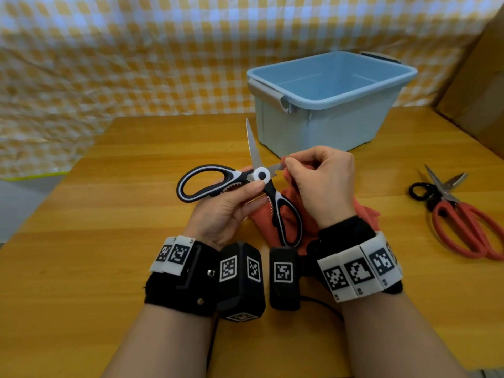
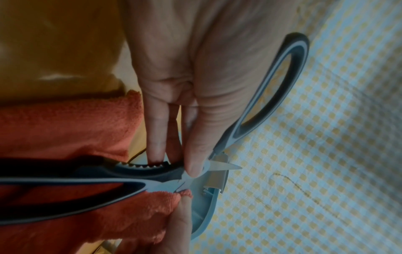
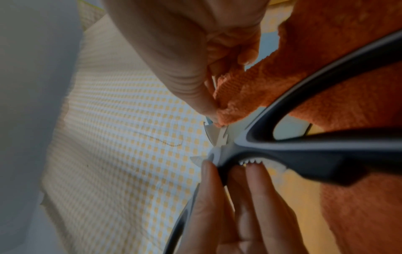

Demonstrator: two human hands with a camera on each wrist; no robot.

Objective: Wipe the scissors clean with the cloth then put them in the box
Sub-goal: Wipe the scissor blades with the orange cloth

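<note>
Both hands work above the middle of the wooden surface [image 1: 109, 241]. The left hand [image 1: 221, 211] grips the black-and-white scissors [image 1: 245, 184] near the pivot, its thumb lying across the top by the round white rivet and its fingers curled underneath against the toothed notch between the handles. The scissors are spread wide: one blade points up and away, the other points right into the right hand [image 1: 319, 181], one handle loop sticks out to the left and the other points back toward the person. The right hand's fingers are curled, pinching a fold of the orange cloth [image 1: 294, 208] around that right-pointing blade close to the pivot. The rest of the cloth hangs down and lies bunched on the surface beneath both hands.

The light blue box [image 1: 327, 105] stands open at the far side, just beyond the hands, with grey latches on its two ends. A second pair of scissors with red handles [image 1: 463, 222] lies on the right side of the surface, well apart from the hands, next to a black ring-shaped item I cannot identify. A yellow-and-white checked cloth backdrop [image 1: 136, 50] hangs behind the surface, and brown cardboard [image 1: 480, 85] stands at the far right.

No brand or readable writing shows; the wristbands [image 1: 360, 268] carry only black-and-white square code markers.
</note>
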